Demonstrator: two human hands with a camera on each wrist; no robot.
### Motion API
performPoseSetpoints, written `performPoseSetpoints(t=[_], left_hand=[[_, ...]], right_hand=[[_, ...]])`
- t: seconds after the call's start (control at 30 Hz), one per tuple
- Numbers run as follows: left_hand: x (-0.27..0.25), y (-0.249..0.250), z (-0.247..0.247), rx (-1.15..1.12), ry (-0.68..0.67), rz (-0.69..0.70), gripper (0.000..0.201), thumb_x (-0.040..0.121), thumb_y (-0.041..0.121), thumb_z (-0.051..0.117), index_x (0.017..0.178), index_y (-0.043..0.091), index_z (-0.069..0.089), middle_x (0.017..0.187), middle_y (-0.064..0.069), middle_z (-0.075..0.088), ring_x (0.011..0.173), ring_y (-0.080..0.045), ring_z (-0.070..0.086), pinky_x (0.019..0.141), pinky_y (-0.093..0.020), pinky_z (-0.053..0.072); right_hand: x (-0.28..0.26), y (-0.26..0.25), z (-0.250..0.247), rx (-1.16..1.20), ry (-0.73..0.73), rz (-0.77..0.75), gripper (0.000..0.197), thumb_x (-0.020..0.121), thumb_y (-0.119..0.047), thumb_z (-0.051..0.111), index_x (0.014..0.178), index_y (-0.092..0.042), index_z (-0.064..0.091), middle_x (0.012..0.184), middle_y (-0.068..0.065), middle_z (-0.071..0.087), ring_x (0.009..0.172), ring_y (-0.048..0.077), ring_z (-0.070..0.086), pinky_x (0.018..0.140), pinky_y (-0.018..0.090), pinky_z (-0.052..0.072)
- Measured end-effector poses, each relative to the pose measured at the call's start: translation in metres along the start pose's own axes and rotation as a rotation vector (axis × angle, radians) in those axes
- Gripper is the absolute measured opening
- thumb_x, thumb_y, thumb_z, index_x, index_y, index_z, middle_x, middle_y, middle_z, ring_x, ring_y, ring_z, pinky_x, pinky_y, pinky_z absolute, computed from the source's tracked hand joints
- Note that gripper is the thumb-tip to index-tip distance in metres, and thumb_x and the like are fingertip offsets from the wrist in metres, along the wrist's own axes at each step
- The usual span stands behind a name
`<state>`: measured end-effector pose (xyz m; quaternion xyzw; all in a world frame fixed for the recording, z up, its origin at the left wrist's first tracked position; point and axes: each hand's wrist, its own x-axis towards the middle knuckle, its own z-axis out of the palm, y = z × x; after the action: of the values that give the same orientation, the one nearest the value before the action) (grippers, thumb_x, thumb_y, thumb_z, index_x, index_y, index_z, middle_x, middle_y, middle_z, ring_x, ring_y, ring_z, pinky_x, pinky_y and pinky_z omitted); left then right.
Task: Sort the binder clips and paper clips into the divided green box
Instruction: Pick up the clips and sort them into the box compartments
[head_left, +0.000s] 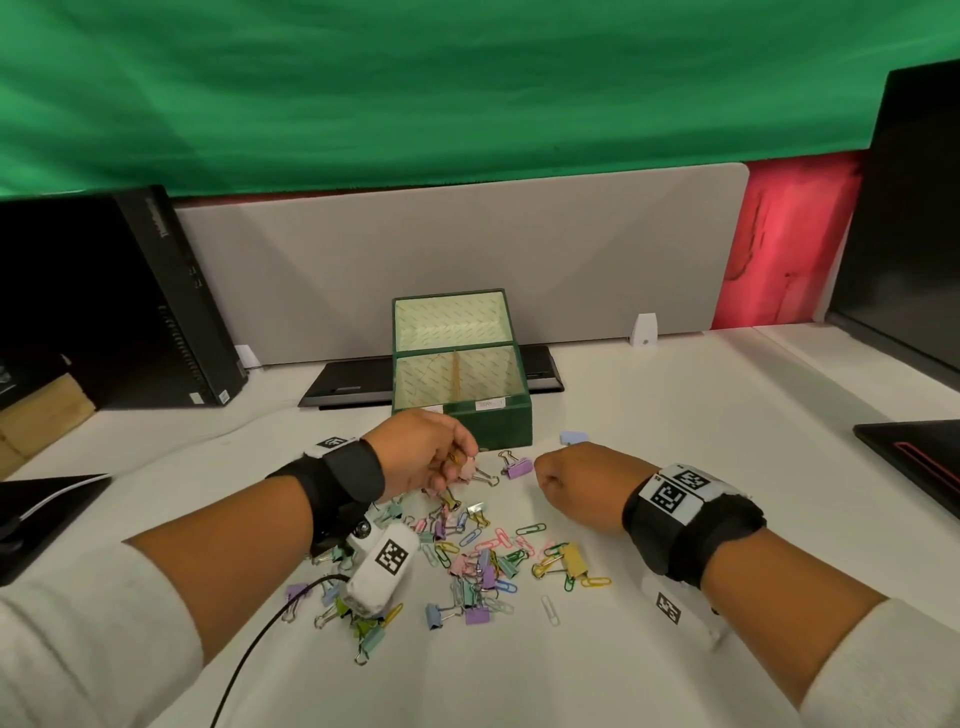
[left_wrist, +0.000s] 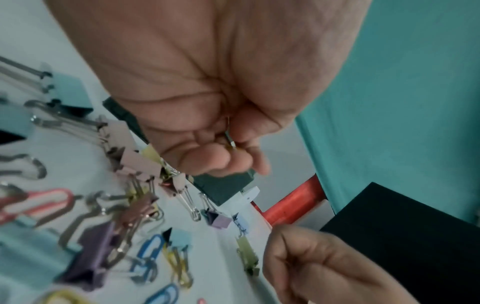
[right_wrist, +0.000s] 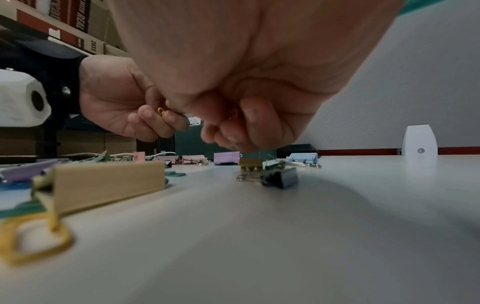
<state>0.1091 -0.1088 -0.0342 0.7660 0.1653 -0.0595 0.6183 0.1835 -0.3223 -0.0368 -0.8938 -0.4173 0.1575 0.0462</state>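
Right hand (right_wrist: 233, 86), contents hidden.

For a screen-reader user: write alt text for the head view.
Two hands hover over mixed clips on a white desk: the left hand pinches a yellow paper clip, the right hand is curled closed. Beyond them sits an open green box.

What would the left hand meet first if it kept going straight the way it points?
Probably the near wall of the green box: the left hand points toward it, just short of it. Depth is unclear.
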Motion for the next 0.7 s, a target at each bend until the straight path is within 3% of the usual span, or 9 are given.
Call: performPoseSetpoints(t=[0.07, 0.13, 0.2, 0.27, 0.37, 0.47, 0.57, 0.63, 0.7], left_hand=[[-0.001, -0.001, 0.003, 0.184, -0.053, -0.001, 0.035, 0.08, -0.011, 0.038, 0.086, 0.006, 0.068, 0.07, -0.013, 0.055, 0.05, -0.015, 0.044, 0.048, -0.025, 0.038], [-0.006, 0.002, 0.007, 0.628, -0.108, 0.062, 0.022, 0.087, 0.003, 0.057, 0.095, 0.017, 0.072, 0.076, 0.005, 0.062, 0.056, -0.006, 0.051, 0.056, -0.018, 0.042], [-0.01, 0.005, 0.01, 1.084, -0.153, 0.166, 0.024, 0.087, 0.023, 0.067, 0.11, 0.031, 0.071, 0.098, 0.018, 0.062, 0.08, 0.002, 0.054, 0.07, -0.014, 0.041], [-0.012, 0.007, 0.012, 1.346, -0.181, 0.219, 0.035, 0.089, 0.033, 0.066, 0.123, 0.04, 0.065, 0.109, 0.014, 0.055, 0.094, -0.005, 0.048, 0.078, -0.02, 0.037], [-0.007, 0.003, 0.012, 1.437, -0.176, 0.275, 0.031, 0.09, 0.036, 0.065, 0.121, 0.039, 0.065, 0.1, 0.012, 0.048, 0.093, -0.01, 0.049, 0.077, -0.024, 0.039], [-0.001, 0.001, 0.008, 1.385, -0.126, 0.276, 0.024, 0.083, 0.043, 0.068, 0.105, 0.036, 0.064, 0.103, 0.01, 0.055, 0.093, -0.014, 0.055, 0.079, -0.03, 0.048], [0.005, 0.0, 0.005, 1.282, -0.047, 0.278, 0.028, 0.086, 0.05, 0.065, 0.11, 0.037, 0.06, 0.116, 0.011, 0.06, 0.102, -0.014, 0.058, 0.087, -0.031, 0.05], [0.006, 0.0, 0.005, 1.266, -0.025, 0.275, 0.036, 0.087, 0.054, 0.062, 0.118, 0.037, 0.059, 0.124, 0.011, 0.059, 0.108, -0.013, 0.058, 0.093, -0.033, 0.049], [0.005, -0.001, 0.008, 1.304, -0.037, 0.227, 0.033, 0.083, 0.057, 0.066, 0.108, 0.037, 0.063, 0.114, 0.012, 0.059, 0.101, -0.013, 0.058, 0.089, -0.034, 0.051]], right_hand=[[0.0, 0.0, 0.0, 0.005, -0.011, -0.027, 0.015, 0.103, -0.019, 0.033, 0.094, -0.019, 0.045, 0.114, 0.008, 0.06, 0.114, 0.024, 0.055, 0.075, 0.018, 0.037], [0.0, 0.0, 0.001, 0.028, -0.023, -0.04, 0.015, 0.102, -0.021, 0.036, 0.092, -0.018, 0.047, 0.084, -0.003, 0.052, 0.089, 0.02, 0.05, 0.059, 0.017, 0.029], [0.001, 0.0, 0.002, 0.037, -0.006, -0.029, 0.019, 0.1, -0.023, 0.039, 0.082, -0.022, 0.047, 0.073, -0.009, 0.043, 0.074, 0.015, 0.046, 0.055, 0.019, 0.026], [0.001, 0.001, 0.004, 0.01, 0.021, -0.035, 0.022, 0.098, -0.023, 0.042, 0.077, -0.028, 0.047, 0.073, -0.01, 0.045, 0.07, 0.011, 0.046, 0.055, 0.019, 0.027], [0.0, 0.001, 0.005, 0.026, 0.015, -0.049, 0.008, 0.092, -0.033, 0.055, 0.09, -0.032, 0.063, 0.08, -0.016, 0.052, 0.08, 0.01, 0.054, 0.062, 0.019, 0.037], [0.0, 0.0, 0.005, 0.043, -0.011, -0.049, 0.016, 0.086, -0.042, 0.068, 0.1, -0.035, 0.07, 0.081, -0.022, 0.049, 0.084, 0.009, 0.055, 0.07, 0.024, 0.042], [0.001, -0.002, 0.004, 0.047, -0.007, -0.069, 0.01, 0.087, -0.034, 0.068, 0.095, -0.03, 0.072, 0.074, -0.019, 0.052, 0.07, 0.003, 0.051, 0.061, 0.021, 0.039], [0.0, -0.003, 0.006, 0.025, -0.02, -0.069, 0.008, 0.088, -0.028, 0.064, 0.091, -0.025, 0.071, 0.078, -0.013, 0.06, 0.07, 0.007, 0.054, 0.059, 0.021, 0.041], [0.0, -0.002, 0.007, 0.003, -0.023, -0.042, 0.008, 0.087, -0.027, 0.059, 0.086, -0.023, 0.066, 0.085, -0.007, 0.065, 0.072, 0.013, 0.056, 0.06, 0.023, 0.042]])
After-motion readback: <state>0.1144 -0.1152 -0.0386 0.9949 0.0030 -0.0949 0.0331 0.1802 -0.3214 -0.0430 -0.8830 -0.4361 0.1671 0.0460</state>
